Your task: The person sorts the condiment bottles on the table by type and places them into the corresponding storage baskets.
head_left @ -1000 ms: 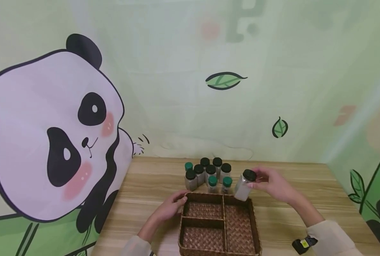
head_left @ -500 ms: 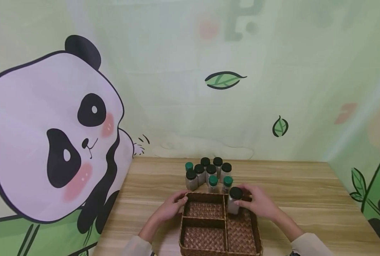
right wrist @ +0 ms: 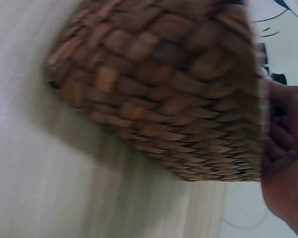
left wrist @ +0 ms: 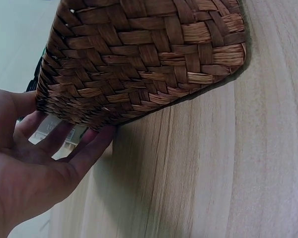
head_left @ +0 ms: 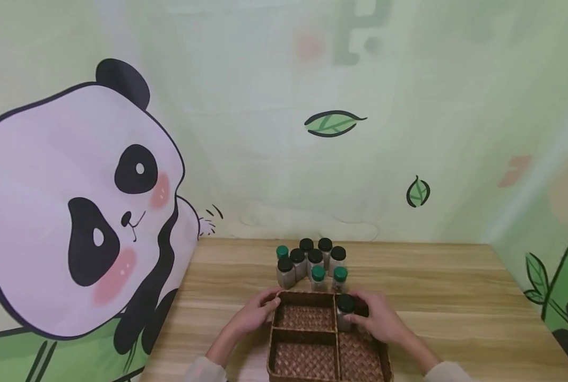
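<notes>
My right hand [head_left: 378, 319] holds a clear spice jar [head_left: 345, 305] with a black lid. It stands upright in the back left corner of the long right compartment of a brown woven basket [head_left: 305, 331]. In the right wrist view the basket's wall [right wrist: 164, 104] hides most of the jar, and the hand [right wrist: 290, 144] reaches in over the rim. My left hand [head_left: 257, 313] grips the basket's back left corner. The left wrist view shows the thumb near the rim, with the fingers [left wrist: 92, 153] against the outside wall.
Behind the basket stand several more jars, some with black lids [head_left: 315, 257] and some smaller with green lids [head_left: 318, 274]. The wooden table [head_left: 437, 286] reaches back to a wall hanging printed with a panda [head_left: 50, 159].
My right hand has carried the black-lidded spice jar left and down, from above the basket's back right rim into the right compartment. The left hand has stayed at its corner.
</notes>
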### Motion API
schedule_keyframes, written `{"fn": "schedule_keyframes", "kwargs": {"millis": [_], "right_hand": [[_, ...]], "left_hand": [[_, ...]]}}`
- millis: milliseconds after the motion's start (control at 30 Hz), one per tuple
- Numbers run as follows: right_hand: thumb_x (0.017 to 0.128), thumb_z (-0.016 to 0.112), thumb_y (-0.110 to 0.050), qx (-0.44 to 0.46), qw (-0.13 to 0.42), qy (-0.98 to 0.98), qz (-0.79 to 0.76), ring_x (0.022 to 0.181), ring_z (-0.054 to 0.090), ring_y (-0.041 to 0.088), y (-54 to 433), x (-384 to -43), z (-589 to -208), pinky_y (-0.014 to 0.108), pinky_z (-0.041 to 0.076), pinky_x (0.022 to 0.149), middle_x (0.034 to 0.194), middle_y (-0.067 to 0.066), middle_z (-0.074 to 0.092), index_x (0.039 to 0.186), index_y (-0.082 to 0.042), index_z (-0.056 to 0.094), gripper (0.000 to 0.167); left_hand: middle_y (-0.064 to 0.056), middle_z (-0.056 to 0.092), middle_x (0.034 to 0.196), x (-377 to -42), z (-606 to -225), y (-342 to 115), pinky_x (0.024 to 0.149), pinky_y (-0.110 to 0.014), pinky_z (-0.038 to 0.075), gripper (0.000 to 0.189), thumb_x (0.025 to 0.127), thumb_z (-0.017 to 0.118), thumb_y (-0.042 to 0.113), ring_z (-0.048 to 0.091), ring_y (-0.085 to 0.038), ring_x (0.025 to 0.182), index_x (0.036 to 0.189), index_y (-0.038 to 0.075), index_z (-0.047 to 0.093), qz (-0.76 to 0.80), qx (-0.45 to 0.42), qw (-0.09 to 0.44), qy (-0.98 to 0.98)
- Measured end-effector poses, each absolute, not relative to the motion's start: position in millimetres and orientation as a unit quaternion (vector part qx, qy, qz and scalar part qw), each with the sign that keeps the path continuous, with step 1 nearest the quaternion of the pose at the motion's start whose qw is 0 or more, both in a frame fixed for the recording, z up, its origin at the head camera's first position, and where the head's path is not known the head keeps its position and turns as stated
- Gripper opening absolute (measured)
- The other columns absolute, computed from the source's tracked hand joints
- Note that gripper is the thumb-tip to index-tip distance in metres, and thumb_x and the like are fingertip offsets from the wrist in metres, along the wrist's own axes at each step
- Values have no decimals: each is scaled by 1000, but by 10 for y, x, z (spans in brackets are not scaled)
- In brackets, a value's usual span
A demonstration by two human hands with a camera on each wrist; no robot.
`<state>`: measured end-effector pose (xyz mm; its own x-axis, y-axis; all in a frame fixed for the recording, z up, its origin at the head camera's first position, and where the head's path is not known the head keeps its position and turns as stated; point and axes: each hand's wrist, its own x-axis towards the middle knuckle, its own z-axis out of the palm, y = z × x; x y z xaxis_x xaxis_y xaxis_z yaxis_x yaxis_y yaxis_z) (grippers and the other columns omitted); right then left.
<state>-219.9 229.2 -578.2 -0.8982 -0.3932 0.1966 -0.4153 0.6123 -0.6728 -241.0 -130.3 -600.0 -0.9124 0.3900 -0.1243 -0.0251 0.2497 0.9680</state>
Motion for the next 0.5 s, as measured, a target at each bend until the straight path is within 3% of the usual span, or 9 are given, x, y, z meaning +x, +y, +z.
{"fn": "schedule_keyframes", "kwargs": {"millis": [267, 500], "right_hand": [[91, 85, -34, 213, 25, -903, 371, 112, 69, 22, 2303, -2136, -5847, 48, 56, 97, 119, -3, 73, 127, -12, 71, 44], [90, 87, -34, 207, 21, -903, 376, 113, 68, 21, 2282, -2152, -5872, 48, 55, 98, 118, -6, 73, 127, -15, 71, 44]], "left_hand": [[-23, 58, 146, -2410, -6065, -1279, 111, -62, 44, 43, 113, 53, 25, 51, -44, 137, 150, 4, 56, 587, 131, 158, 783], [-23, 58, 146, -2415, -6052, -1310, 112, -64, 42, 44, 113, 53, 25, 50, -44, 138, 151, 3, 55, 585, 124, 159, 785]]}}
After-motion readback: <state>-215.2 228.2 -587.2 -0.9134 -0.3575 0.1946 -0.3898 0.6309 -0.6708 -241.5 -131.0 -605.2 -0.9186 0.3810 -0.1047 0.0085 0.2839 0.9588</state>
